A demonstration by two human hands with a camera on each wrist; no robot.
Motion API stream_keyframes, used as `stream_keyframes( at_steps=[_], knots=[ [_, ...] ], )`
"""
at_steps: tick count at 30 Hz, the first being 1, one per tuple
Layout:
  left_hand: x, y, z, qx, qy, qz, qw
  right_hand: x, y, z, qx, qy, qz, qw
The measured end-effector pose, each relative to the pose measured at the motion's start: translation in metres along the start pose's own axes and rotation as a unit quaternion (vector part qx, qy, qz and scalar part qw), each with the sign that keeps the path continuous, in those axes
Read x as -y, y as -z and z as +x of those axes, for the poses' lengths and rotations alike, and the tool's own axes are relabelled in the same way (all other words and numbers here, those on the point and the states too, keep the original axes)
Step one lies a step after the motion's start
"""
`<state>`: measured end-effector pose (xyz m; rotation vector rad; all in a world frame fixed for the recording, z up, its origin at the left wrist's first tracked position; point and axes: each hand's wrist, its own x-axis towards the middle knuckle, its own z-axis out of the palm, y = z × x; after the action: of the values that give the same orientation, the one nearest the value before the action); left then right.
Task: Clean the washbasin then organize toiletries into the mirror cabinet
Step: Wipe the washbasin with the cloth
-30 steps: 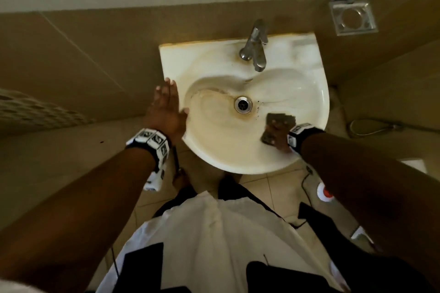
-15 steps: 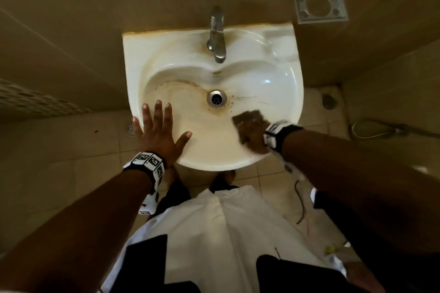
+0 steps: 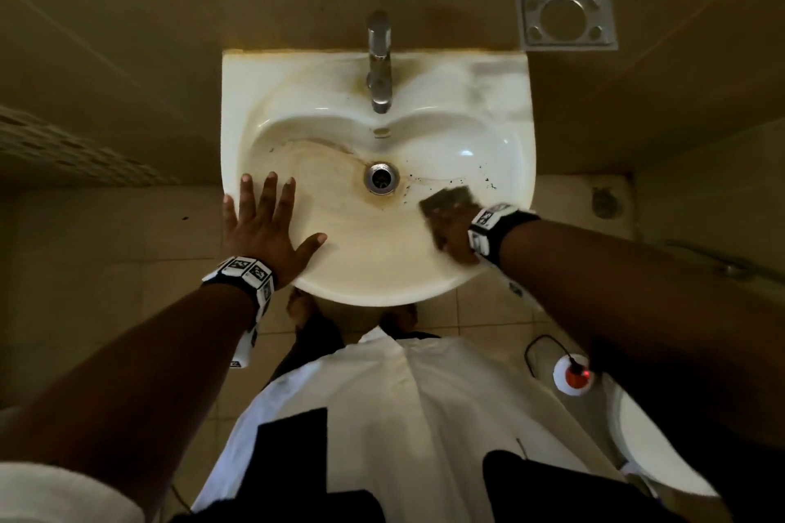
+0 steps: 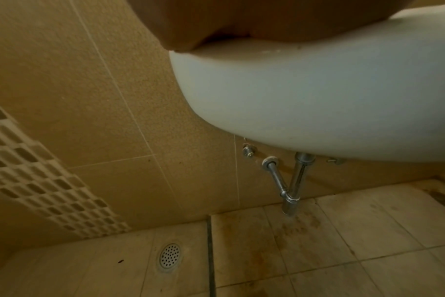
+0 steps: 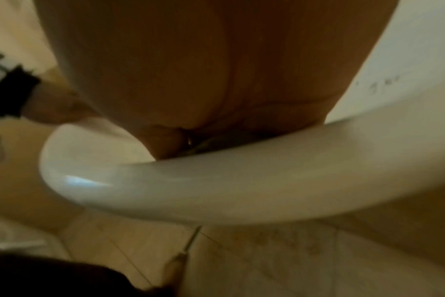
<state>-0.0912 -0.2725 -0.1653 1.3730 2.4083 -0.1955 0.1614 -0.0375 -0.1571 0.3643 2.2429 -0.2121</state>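
— Under your right hand [image 3: 452, 231], what's hard to see?
— Your fingers are blurred; they press a dark scrub pad [image 3: 450, 200] on the right inner slope of the washbasin [image 3: 516, 132]. I cannot tell whether they curl round it.
— And inside the bowl?
— Brown stains left of the drain [image 3: 381, 177], dark specks to its right.
— Your left hand [image 3: 265, 231]?
— Flat, fingers spread, on the front-left rim. Behind, a tap [image 3: 379, 64]; a metal holder [image 3: 567, 17] on the wall.

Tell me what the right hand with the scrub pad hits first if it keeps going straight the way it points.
Probably the drain. The right hand presses the dark scrub pad on the washbasin wall, pointing up-left across the bowl; nothing shows between them, though blur leaves the exact line uncertain.
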Motion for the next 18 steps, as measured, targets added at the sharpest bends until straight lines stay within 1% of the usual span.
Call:
stream_keyframes(
  at_steps=[2,3,5,6,7,9,10,11,12,13,14,15,16,17,18],
  knots=[
    [0.000,0.000,0.001,0.002,0.006,-0.004,1.000,-0.045,-0.001,0.008,-0.040,-0.070,-0.038,0.996],
    [0.000,0.000,0.001,0.007,0.010,-0.008,1.000,-0.058,0.003,0.008,-0.047,-0.123,-0.040,0.990],
    [0.002,0.000,0.003,0.010,0.012,-0.017,1.000,-0.059,0.010,0.008,-0.025,-0.209,-0.027,0.977],
    [0.004,0.000,0.004,0.009,0.008,-0.021,1.000,-0.050,0.010,0.012,-0.012,-0.229,-0.005,0.973],
    [0.007,0.002,0.007,0.009,0.003,-0.027,1.000,-0.036,0.014,0.014,-0.006,-0.231,0.011,0.973],
    [0.015,0.008,0.015,-0.002,-0.003,-0.045,0.999,-0.004,0.018,0.028,0.032,-0.197,0.030,0.979],
    [0.021,0.012,0.022,-0.011,-0.004,-0.049,0.999,0.013,0.024,0.035,0.039,-0.164,0.055,0.984],
    [0.028,0.015,0.032,-0.018,-0.004,-0.050,0.999,0.028,0.029,0.046,0.046,-0.114,0.087,0.989],
    [0.034,0.019,0.042,-0.019,-0.004,-0.049,0.999,0.045,0.034,0.062,0.025,-0.049,0.101,0.993],
    [0.041,0.023,0.050,-0.017,-0.006,-0.046,0.999,0.062,0.042,0.072,0.078,-0.027,0.145,0.986],
    [0.047,0.026,0.059,-0.015,-0.013,-0.042,0.999,0.073,0.044,0.086,0.113,-0.024,0.120,0.986],
    [0.051,0.027,0.067,-0.016,-0.020,-0.037,0.999,0.076,0.047,0.092,0.092,-0.026,0.127,0.987],
    [0.053,0.029,0.073,-0.016,-0.025,-0.034,0.999,0.069,0.049,0.096,0.083,-0.019,0.105,0.991],
    [0.055,0.031,0.078,-0.015,-0.027,-0.035,0.999,0.062,0.052,0.094,0.053,-0.025,0.112,0.992],
    [0.055,0.034,0.082,-0.015,-0.029,-0.037,0.999,0.049,0.054,0.089,0.056,-0.054,0.140,0.987]
  ],
)
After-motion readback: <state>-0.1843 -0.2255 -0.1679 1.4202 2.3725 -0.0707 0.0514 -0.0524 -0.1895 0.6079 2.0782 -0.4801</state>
